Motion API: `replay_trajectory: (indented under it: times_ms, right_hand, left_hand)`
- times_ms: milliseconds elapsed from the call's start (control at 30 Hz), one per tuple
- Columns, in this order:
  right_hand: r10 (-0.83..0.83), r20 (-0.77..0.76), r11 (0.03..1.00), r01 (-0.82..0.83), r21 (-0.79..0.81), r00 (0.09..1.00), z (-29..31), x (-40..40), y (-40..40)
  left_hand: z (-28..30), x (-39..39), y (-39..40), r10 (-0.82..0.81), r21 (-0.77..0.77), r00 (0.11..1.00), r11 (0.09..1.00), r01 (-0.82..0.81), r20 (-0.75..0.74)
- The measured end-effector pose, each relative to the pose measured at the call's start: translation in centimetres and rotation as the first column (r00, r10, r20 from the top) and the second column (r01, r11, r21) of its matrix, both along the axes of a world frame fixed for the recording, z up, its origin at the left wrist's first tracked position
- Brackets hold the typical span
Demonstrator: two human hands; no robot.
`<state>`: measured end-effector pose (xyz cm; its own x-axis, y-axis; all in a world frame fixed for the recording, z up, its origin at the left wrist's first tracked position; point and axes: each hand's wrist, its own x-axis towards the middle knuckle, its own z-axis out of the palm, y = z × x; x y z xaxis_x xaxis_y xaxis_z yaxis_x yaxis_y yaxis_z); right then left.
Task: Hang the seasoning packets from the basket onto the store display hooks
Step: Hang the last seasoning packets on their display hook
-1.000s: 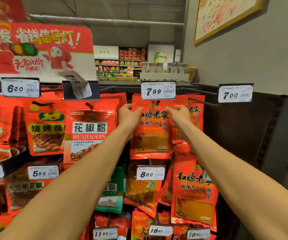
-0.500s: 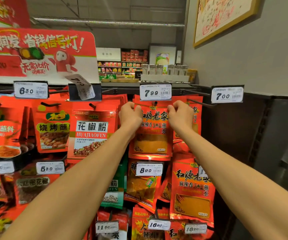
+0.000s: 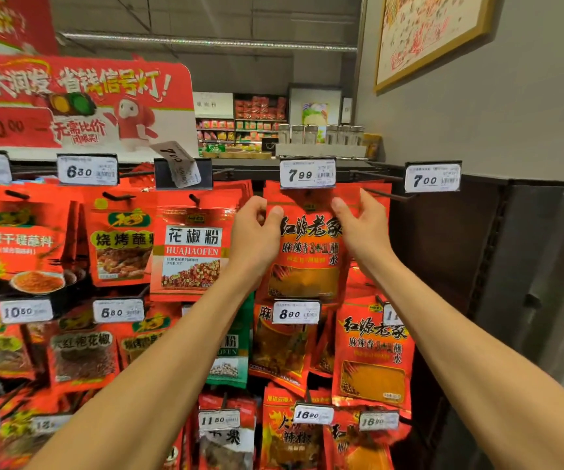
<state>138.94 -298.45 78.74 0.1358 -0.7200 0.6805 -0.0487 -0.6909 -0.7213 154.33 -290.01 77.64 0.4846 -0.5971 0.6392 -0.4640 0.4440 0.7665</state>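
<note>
A red seasoning packet with black characters hangs flat under the 7.99 price tag. My left hand pinches its upper left edge, thumb on the front. My right hand holds its upper right edge, thumb against the front. The packet's top hole and the hook behind the tag are hidden. More red packets sit behind it. An empty black hook juts out just right of my right hand, under the 7.00 tag. The basket is out of view.
Rows of red packets fill the hooks to the left and below, each with a white price tag. A huajiaofen packet hangs beside my left hand. A grey panel closes the rack's right side. A red promo sign stands above.
My view has shifted a little, so the rack sits further right. Both hands stay on the packet's top corners, and my right fingers have loosened and spread slightly.
</note>
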Motion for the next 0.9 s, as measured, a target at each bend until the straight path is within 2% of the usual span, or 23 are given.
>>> replay_trajectory:
  times_ms: [133, 267, 333, 500, 567, 633, 700, 800, 900]
  right_hand:
    - [-0.079, 0.047, 0.992, 0.083, -0.090, 0.996, -0.7, -1.4, 1.7]
    - [-0.050, 0.219, 0.988, 0.081, -0.135, 0.974, -3.3, -4.4, 3.2]
    - [-0.030, 0.270, 0.990, 0.066, -0.122, 0.962, -3.8, -6.0, 3.3]
    - [-0.056, 0.360, 0.991, 0.096, -0.095, 0.931, -2.7, -9.8, 3.1]
    - [-0.100, 0.366, 0.993, 0.115, -0.018, 0.925, -2.3, -11.9, 2.2]
    - [-0.143, 0.283, 0.987, 0.114, 0.115, 0.948, -2.3, -13.3, 1.0]
    - [-0.168, 0.186, 0.967, 0.125, 0.224, 0.968, -2.7, -14.0, -0.3]
    - [-0.184, 0.211, 0.946, 0.115, 0.304, 0.960, -2.5, -14.0, -1.7]
    - [-0.256, 0.229, 0.931, 0.175, 0.321, 0.939, -1.8, -13.8, -3.1]
  left_hand:
    - [-1.1, -1.3, 2.8, -0.021, -0.119, 0.996, 0.992, 0.032, 0.092]
    - [-2.6, -3.8, 4.9, -0.139, -0.133, 0.974, 0.977, 0.164, 0.179]
    - [-2.3, -4.9, 5.0, -0.193, -0.139, 0.966, 0.966, 0.218, 0.173]
    - [-1.5, -5.3, 4.3, -0.377, -0.126, 0.925, 0.921, 0.368, -0.056]
    - [-1.4, -4.3, 4.0, -0.391, -0.133, 0.906, 0.918, 0.373, -0.160]
    - [-1.5, -3.5, 3.9, -0.396, -0.088, 0.889, 0.918, 0.387, -0.231]
    - [-2.2, -3.3, 3.6, -0.376, -0.037, 0.886, 0.924, 0.381, -0.273]
    - [-3.1, -3.4, 2.7, -0.359, -0.019, 0.889, 0.929, 0.369, -0.284]
    - [-3.3, -3.5, 2.2, -0.360, -0.029, 0.881, 0.929, 0.370, -0.307]
